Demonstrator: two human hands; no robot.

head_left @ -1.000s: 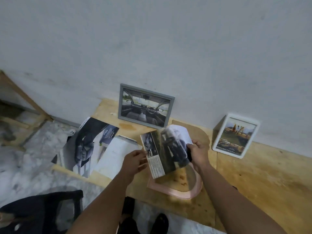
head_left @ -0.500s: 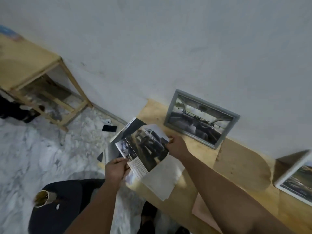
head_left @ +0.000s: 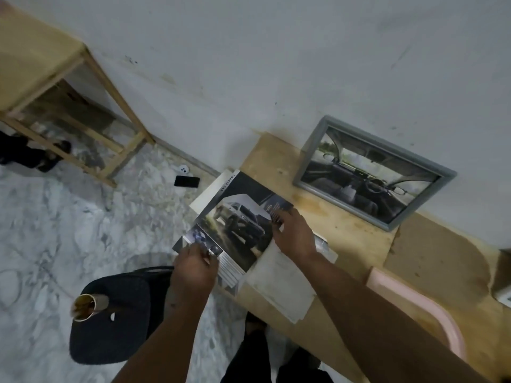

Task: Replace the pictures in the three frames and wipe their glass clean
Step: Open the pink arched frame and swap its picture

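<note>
My left hand (head_left: 193, 268) pinches the near corner of a car print (head_left: 237, 233), thumb on top and fingers curled under the paper's edge. My right hand (head_left: 294, 234) grips the print's far side, fingers bent over its top edge. The print, a dark vehicle on a track with a strip of small photos and text along one side, sits over the left end of the wooden table (head_left: 345, 236). Under it lies a brochure (head_left: 235, 186) with a dark cover, overhanging the table's left end. Just to the right of the print, white sheets (head_left: 279, 286) lie flat on the wood, touching its edge.

A grey frame (head_left: 373, 172) showing a car interior leans against the wall (head_left: 276, 64) at the back of the table, well apart from my hands. A pink frame (head_left: 431, 310) lies flat near the right edge of the view. A white frame (head_left: 504, 297) is cut off at the far right.

On the marble floor (head_left: 55, 230) lie a phone (head_left: 187, 181) and a small white device (head_left: 184, 169) near the wall. A wooden stool (head_left: 41, 64) stands at upper left. A dark chair (head_left: 116, 313) sits below my left arm.
</note>
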